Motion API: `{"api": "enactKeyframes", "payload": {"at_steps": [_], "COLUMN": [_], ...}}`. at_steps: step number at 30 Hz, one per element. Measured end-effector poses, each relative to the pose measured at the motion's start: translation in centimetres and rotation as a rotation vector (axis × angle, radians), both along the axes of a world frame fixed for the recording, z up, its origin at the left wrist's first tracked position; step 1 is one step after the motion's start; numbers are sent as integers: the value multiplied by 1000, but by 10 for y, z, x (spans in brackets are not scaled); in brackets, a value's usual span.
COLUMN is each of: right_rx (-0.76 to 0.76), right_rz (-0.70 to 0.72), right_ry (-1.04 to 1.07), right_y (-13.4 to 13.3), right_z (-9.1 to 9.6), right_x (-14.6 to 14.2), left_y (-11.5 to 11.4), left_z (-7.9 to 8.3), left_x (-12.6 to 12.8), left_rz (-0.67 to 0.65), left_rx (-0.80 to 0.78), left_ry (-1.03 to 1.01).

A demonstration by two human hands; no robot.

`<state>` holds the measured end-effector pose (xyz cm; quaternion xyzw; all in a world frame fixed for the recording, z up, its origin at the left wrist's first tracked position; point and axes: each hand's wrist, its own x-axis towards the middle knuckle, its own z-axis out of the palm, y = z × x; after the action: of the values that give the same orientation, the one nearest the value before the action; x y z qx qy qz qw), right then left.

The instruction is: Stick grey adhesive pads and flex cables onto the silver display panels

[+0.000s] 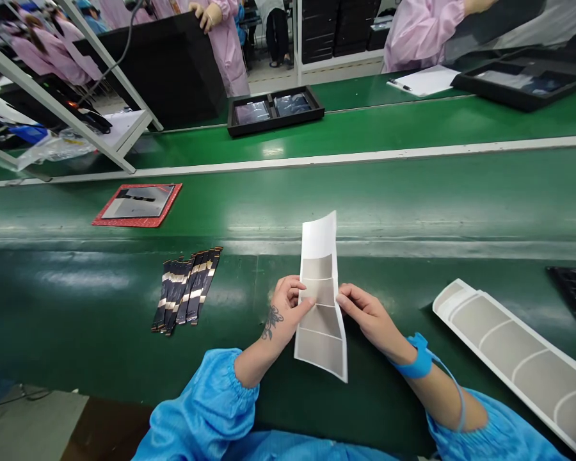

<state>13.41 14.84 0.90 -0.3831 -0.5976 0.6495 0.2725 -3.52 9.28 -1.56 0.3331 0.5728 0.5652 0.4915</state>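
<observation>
The left grip (290, 301) and the right grip (365, 312) are both closed, each pinching a long edge of a white backing strip (320, 232) between thumb and fingers. The strip is held over the green counter (67, 301), at lower centre of the frame, bowing slightly. Four grey pads (320, 351) sit along its lower part, while its upper end shows bare white. No pad appears lifted off, though the left thumb covers part of one.

To the lower right, a longer strip of the same kind (509, 358) lies on the counter with its row of grey pads in place. Left of the hands lies a fanned bunch of black flat flex cables with gold bands (185, 291), not joined to anything in view. Above those, a red mat (103, 221) carries a grey sheet. A blue wrist strap (415, 362) circles the right wrist. Along the top of the frame, a black tray (273, 110) sits on a farther belt, and a co-worker in a pink smock (225, 57) stands beyond.
</observation>
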Motion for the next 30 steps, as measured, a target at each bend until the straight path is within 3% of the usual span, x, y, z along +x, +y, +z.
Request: {"api": "enactKeyframes", "payload": {"at_steps": [5, 14, 22, 30], "right_rx": [-36, -42, -31, -79], "right_rz": [52, 108, 146, 197], "right_ry": [23, 29, 20, 52], "right_y": [-3, -4, -6, -4], "right_z": [2, 4, -2, -3], "right_x": [-3, -3, -7, -9], "left_y": [-1, -3, -2, -1], "left_z": [5, 17, 13, 12], "left_x": [2, 0, 1, -2], "left_rz": [-99, -205, -275, -320], "left_rx": [-48, -80, -3, -27], "left_ry": [-125, -129, 1, -11]}}
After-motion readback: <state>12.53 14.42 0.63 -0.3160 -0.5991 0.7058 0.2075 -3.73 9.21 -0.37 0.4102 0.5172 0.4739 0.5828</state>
